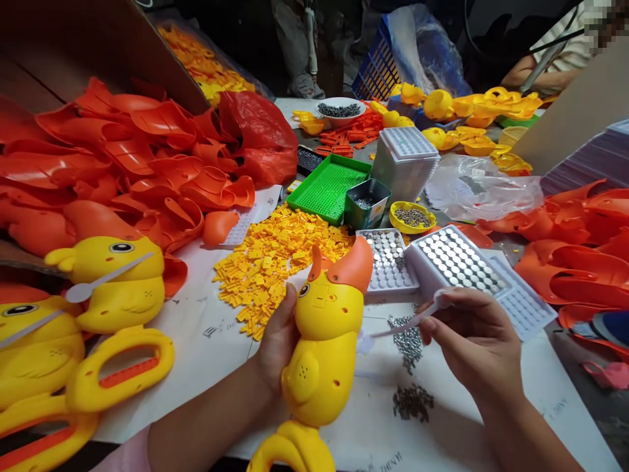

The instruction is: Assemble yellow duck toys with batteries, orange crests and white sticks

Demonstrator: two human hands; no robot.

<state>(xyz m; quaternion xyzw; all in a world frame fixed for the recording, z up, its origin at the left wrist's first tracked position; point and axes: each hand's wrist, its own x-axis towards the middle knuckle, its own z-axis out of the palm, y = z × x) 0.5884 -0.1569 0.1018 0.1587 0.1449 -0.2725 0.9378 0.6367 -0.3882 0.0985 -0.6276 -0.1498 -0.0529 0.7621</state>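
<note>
My left hand (pixel 279 344) is wrapped round a yellow toy duck (pixel 324 354) with an orange cap and a looped handle at its lower end. The duck's side with small holes and a rectangular outline on the head faces me. In my right hand (pixel 472 341), thumb and fingers pinch a thin white plastic strip (pixel 410 322) with rounded ends, held just right of the duck. Below that strip lie a pile of silver screws (pixel 407 341) and a pile of darker small metal parts (pixel 413 402) on the white paper.
Finished-looking yellow ducks (pixel 122 282) lie at left, near heaped orange-red shells (pixel 147 151). Beyond my hands are small yellow pieces (pixel 275 255), a green tray (pixel 329 187), a yellow bowl (pixel 413 226) and trays of silver discs (pixel 455 259). Another person's arm (pixel 535 75) shows at far right.
</note>
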